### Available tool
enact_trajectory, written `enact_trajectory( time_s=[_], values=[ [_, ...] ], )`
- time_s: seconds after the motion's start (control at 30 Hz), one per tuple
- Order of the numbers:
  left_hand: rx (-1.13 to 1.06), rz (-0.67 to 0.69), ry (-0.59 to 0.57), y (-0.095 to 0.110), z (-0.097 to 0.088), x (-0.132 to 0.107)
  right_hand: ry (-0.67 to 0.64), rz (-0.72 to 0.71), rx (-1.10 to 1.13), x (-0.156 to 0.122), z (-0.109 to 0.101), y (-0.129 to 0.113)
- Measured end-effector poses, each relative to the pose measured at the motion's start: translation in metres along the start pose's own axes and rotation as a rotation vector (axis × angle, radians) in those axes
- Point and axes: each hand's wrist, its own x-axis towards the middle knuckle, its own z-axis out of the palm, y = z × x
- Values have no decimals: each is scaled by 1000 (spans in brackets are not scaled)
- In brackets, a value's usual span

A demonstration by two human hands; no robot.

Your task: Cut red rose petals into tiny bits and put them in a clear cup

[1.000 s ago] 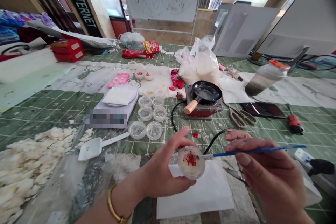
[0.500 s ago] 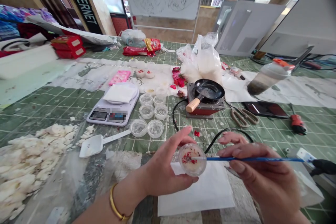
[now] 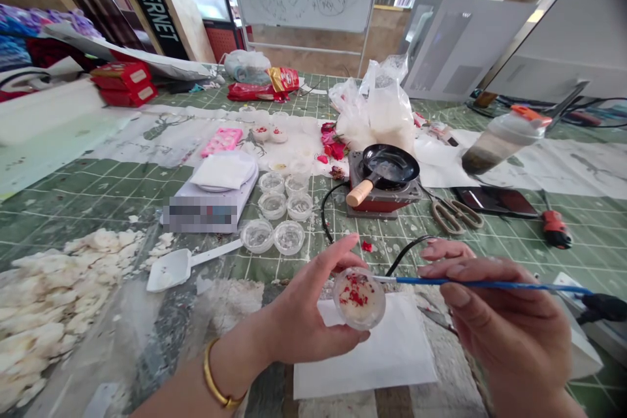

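My left hand (image 3: 308,304) grips a small clear cup (image 3: 360,323) between thumb and fingers, tilted towards me. Cream-coloured wax-like filling with red petal bits (image 3: 356,292) shows inside it. Pinched in my right hand (image 3: 504,313) is a thin blue paintbrush (image 3: 470,283), held level. Its pale tip lies at the cup's upper right rim; whether it touches, I cannot tell. Beneath both hands lies a white paper sheet (image 3: 372,366). Several clear cups (image 3: 289,237) stand in pairs beyond my left hand.
A small black pan (image 3: 389,166) sits on a hot plate (image 3: 385,204), with scissors (image 3: 455,214) and a phone (image 3: 497,201) to its right. On the left are a kitchen scale (image 3: 210,206), a white scoop (image 3: 169,269) and a pile of cream flakes (image 3: 63,294).
The brush has drawn back to the right and slightly up, from over the red bits to the cup's rim. My right hand moved right with it; the left hand stayed almost still.
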Motion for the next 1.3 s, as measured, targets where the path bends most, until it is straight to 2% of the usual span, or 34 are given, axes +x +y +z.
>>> enact_trajectory(
  time_s=[0.1, 0.3, 0.47, 0.67, 0.77, 0.87, 1.03, 1.17, 1.3],
  values=[
    [-10, 3, -1, 0, 0, 0, 15, -28, -10, -1, -1, 0],
    [-19, -9, -3, 3, 0, 1, -99, 0, -39, -4, -2, 1],
    [-21, -21, -1, 2, -1, 0, -62, 5, -34, -2, -1, 2],
    [-43, -27, -12, 0, -1, -1, -109, 32, 14, 1, 0, 1],
    [-39, -59, 5, 0, -1, -2, -99, 31, 21, 2, 2, 0],
    [-6, -103, 25, 0, -1, -3, -142, 93, 13, 4, 4, -1],
    [2, -97, 37, 0, 0, -2, -19, 86, 87, 5, 3, 0],
    [9, -99, 40, -1, 0, -2, -42, 111, 70, 4, 1, -1],
    [4, -97, 36, -3, 0, -2, 22, 81, 47, 5, 0, -1]
  ],
)
